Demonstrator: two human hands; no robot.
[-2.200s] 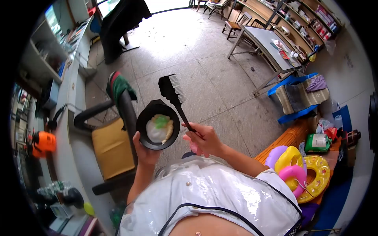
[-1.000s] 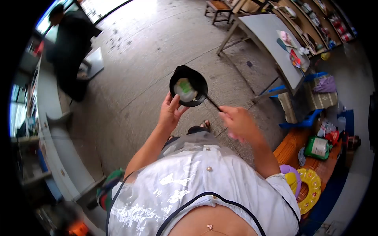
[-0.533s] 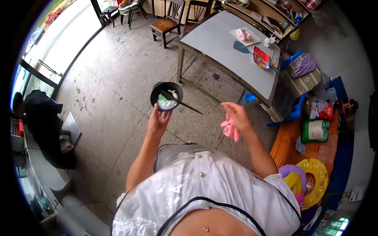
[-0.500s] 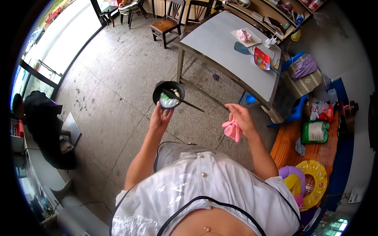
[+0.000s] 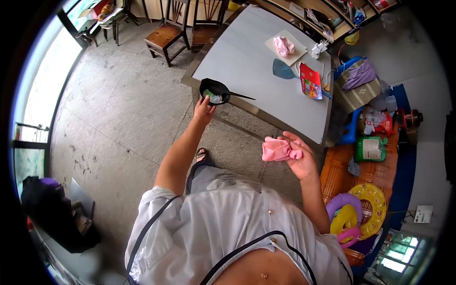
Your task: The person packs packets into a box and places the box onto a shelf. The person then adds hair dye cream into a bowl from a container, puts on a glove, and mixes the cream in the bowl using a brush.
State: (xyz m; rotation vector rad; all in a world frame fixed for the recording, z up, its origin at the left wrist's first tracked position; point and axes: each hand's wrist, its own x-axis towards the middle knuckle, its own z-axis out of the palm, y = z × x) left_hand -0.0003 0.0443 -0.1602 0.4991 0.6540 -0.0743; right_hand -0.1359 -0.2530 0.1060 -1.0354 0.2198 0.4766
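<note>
The left hand (image 5: 203, 110) is stretched out ahead at arm's length, fingers curled on the near rim of a black bowl (image 5: 214, 90) that sits at, or just above, the near corner of the grey desk (image 5: 251, 66); whether the bowl's base touches the top cannot be told. A dark brush (image 5: 237, 95) lies in the bowl, its handle poking out to the right over the desk, so its long axis runs left to right across the view. The right hand (image 5: 299, 156) hangs much nearer the body, below the desk's front edge and to the right, closed loosely on a crumpled pink glove (image 5: 275, 149). The left hand is therefore far the nearer to the bowl; the brush handle points roughly toward the right hand's side. Farther along the desk lie a blue fan-shaped thing (image 5: 283, 70), a red packet (image 5: 310, 81) and a pink bundle on paper (image 5: 284, 46), all well apart from the bowl. Wooden chairs (image 5: 164, 38) stand beyond the corner.
</note>
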